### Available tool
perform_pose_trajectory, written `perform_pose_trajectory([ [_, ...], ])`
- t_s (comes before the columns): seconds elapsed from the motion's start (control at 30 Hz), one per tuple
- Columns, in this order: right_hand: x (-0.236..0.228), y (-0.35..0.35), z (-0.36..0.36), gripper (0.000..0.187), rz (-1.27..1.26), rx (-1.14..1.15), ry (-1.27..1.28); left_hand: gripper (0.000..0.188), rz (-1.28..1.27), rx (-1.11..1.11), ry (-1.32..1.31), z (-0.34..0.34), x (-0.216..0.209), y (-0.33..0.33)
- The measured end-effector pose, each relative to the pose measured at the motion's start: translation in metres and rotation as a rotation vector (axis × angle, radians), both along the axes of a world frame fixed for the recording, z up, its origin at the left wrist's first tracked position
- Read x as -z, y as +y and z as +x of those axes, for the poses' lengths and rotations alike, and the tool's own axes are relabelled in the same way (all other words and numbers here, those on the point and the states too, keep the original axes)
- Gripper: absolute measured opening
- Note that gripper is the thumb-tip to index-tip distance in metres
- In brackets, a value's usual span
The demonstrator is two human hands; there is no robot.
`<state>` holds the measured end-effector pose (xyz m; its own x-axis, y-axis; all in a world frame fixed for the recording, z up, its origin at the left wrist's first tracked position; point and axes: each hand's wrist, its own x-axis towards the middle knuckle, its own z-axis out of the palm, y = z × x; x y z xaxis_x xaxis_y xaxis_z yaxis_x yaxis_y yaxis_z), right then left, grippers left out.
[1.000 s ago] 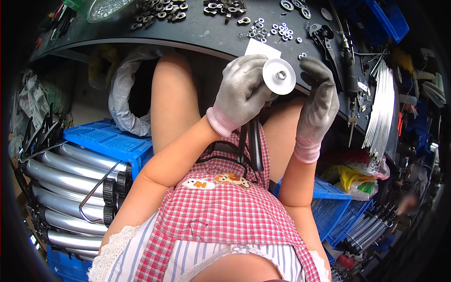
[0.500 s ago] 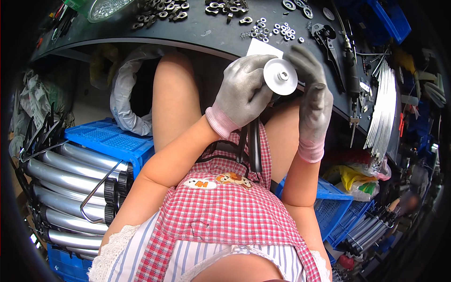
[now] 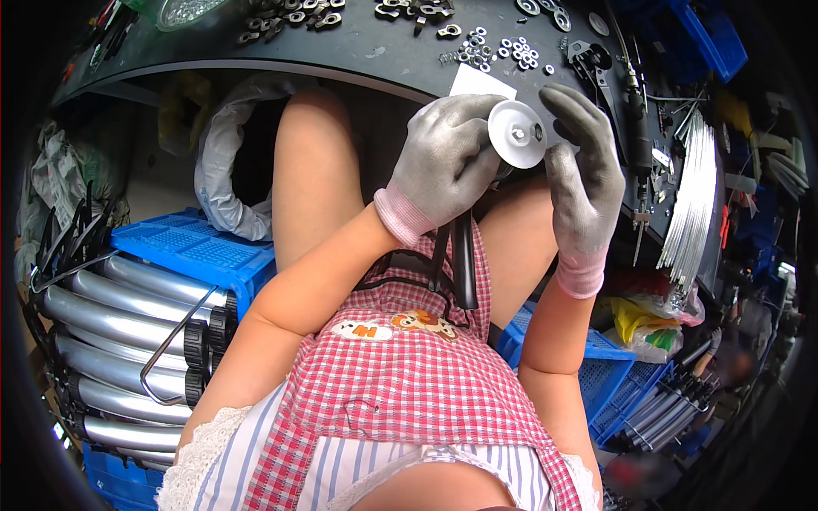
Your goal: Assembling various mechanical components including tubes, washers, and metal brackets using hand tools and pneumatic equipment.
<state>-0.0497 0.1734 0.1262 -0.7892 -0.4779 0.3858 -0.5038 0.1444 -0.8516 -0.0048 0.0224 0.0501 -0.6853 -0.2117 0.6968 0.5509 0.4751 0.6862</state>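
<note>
My left hand (image 3: 447,157), in a grey coated glove with a pink cuff, is closed at a round white disc (image 3: 507,152). Its fingers curl behind and under the disc, partly hidden. A small stud shows at the disc's middle, and a small dark nut-like piece (image 3: 537,132) sits off-centre near its right rim. To the right, my right hand (image 3: 590,162), gloved alike, is open with fingers raised and apart; its thumb is close to the disc's edge. Below my left hand, black tubes (image 3: 463,264) run down over the apron; how they join the disc is hidden.
On the dark workbench (image 3: 366,55) lie small nuts and washers (image 3: 520,53), metal brackets (image 3: 307,13) and a white paper (image 3: 481,83). A power driver (image 3: 637,128) and thin metal rods (image 3: 692,196) are at right. Silver tubes (image 3: 128,311) and a blue crate (image 3: 196,247) stand at left.
My right hand has shifted right and its fingers have spread. The disc has moved slightly right and up, and the nut-like piece now shows off-centre instead of at the disc's middle.
</note>
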Motion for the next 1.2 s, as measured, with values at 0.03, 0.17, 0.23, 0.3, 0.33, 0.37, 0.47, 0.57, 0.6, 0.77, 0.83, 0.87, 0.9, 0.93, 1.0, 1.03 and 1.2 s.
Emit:
perform_pose_trajectory([
  [0.03,-0.005,0.001,-0.004,0.032,0.107,0.003,0.088,0.019,-0.007,-0.002,-0.002,0.000,0.000,0.000],
  [0.17,-0.011,-0.002,-0.007,0.022,0.247,-0.008,0.160,0.017,-0.018,-0.015,0.006,0.001,0.001,0.000],
  [0.23,-0.015,-0.004,-0.006,0.020,0.240,-0.006,0.124,0.021,0.000,-0.011,0.002,0.000,0.008,0.001],
  [0.3,-0.015,-0.004,-0.005,0.019,0.221,0.014,0.027,0.026,0.020,-0.004,-0.004,0.001,0.006,0.004],
  [0.33,-0.015,-0.003,-0.004,0.017,0.197,0.037,-0.075,0.032,0.195,0.031,-0.057,0.006,-0.005,0.009],
  [0.37,-0.017,-0.003,-0.003,0.017,0.203,0.037,-0.078,0.038,0.371,0.066,-0.110,0.009,-0.015,0.011],
  [0.47,-0.025,-0.005,-0.003,0.016,0.240,0.088,-0.138,0.052,0.201,0.166,-0.150,0.009,-0.029,-0.003],
  [0.57,-0.030,0.000,-0.008,0.016,0.429,0.083,0.080,0.050,0.131,0.243,-0.145,-0.003,-0.021,-0.008],
  [0.6,-0.029,0.000,-0.009,0.016,0.435,0.080,0.073,0.050,0.135,0.260,-0.136,-0.004,-0.019,-0.009],
  [0.77,-0.033,-0.004,-0.003,0.022,0.262,0.096,0.240,0.055,0.399,0.301,-0.199,0.000,-0.016,0.002],
  [0.83,-0.033,-0.011,-0.001,0.024,0.392,0.051,0.381,0.057,0.351,0.267,-0.185,0.000,-0.017,-0.002],
  [0.87,-0.035,-0.010,-0.001,0.024,0.403,0.041,0.369,0.059,0.287,0.237,-0.160,0.000,-0.017,-0.003],
  [0.9,-0.038,-0.009,-0.001,0.025,0.434,0.012,0.337,0.061,0.274,0.262,-0.109,-0.003,-0.016,-0.002],
  [0.93,-0.041,-0.007,0.000,0.026,0.465,-0.017,0.306,0.061,0.290,0.263,-0.112,-0.004,-0.015,-0.001],
  [1.0,-0.041,-0.006,0.001,0.026,0.481,-0.008,0.290,0.063,0.277,0.257,-0.118,-0.003,-0.015,-0.001],
  [1.03,-0.041,-0.005,0.000,0.025,0.468,-0.026,0.264,0.064,0.289,0.272,-0.115,-0.003,-0.014,-0.002],
  [1.2,-0.040,-0.006,-0.002,0.025,0.338,0.000,-0.004,0.063,0.314,0.262,-0.085,-0.004,-0.014,0.000],
])
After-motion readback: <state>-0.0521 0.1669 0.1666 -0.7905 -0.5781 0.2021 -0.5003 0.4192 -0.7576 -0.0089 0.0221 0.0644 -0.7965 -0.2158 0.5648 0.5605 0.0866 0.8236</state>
